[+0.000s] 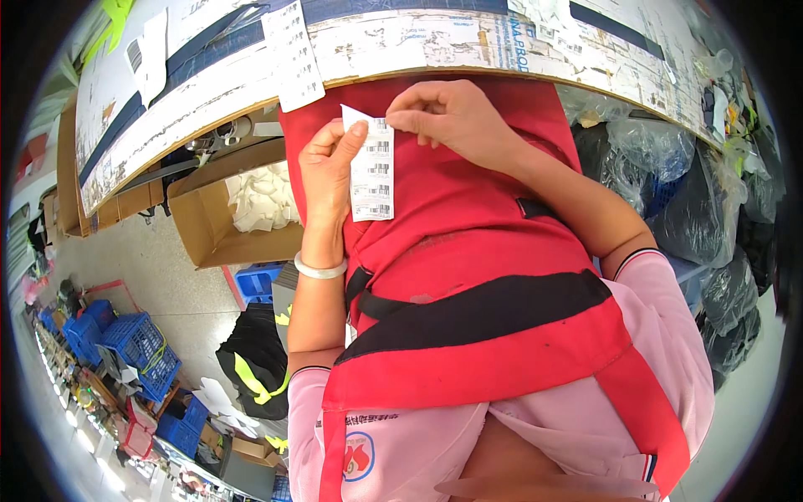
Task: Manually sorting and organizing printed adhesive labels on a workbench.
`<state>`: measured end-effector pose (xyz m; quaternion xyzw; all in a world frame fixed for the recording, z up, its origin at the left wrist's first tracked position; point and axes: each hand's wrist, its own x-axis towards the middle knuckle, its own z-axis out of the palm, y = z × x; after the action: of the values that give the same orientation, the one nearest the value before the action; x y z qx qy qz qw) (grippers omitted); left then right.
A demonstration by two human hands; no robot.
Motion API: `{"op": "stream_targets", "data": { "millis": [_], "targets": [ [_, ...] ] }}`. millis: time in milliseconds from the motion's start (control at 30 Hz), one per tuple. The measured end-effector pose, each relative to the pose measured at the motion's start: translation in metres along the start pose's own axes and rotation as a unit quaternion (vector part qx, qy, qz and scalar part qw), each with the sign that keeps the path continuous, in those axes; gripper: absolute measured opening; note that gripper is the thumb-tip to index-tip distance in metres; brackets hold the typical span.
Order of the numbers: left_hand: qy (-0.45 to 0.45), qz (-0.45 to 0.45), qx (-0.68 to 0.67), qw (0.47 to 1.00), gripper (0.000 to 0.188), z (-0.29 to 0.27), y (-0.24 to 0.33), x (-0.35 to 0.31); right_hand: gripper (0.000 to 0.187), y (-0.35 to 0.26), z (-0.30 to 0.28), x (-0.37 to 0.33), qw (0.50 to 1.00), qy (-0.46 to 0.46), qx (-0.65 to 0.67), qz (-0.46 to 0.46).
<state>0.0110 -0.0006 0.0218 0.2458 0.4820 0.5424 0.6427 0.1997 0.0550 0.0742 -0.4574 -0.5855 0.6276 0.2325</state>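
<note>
A white strip of barcode labels [373, 180] hangs upright in front of the red apron [468, 243]. My left hand [330, 163] grips its upper left side, the thumb lying flat across the front and the fingers behind. At the strip's upper right edge, my right hand [456, 117] has thumb and forefinger pinched together, with the other fingers curled. Whether a single label is lifting there is too small to tell. A second strip of labels [293, 58] lies on the worktable [376, 42] beyond my left hand, partly over its front edge.
Under the table's left part stands an open cardboard box [196, 222] holding crumpled white paper scraps [263, 197]. Blue plastic crates [142, 351] and a black garment bundle [251, 360] are at the lower left. Filled plastic bags [694, 209] crowd the right side.
</note>
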Motion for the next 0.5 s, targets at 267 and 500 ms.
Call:
{"op": "stream_targets", "data": {
  "millis": [267,500],
  "targets": [
    [0.012,-0.020,0.016,1.000,0.016,-0.011,-0.006,0.005,0.010,0.027,0.020,0.009,0.960,0.061,-0.184,-0.204],
    [0.053,-0.102,-0.122,0.986,0.022,-0.019,-0.004,0.020,0.010,0.007,0.015,0.011,0.928,0.036,-0.249,-0.274]
  ]
}}
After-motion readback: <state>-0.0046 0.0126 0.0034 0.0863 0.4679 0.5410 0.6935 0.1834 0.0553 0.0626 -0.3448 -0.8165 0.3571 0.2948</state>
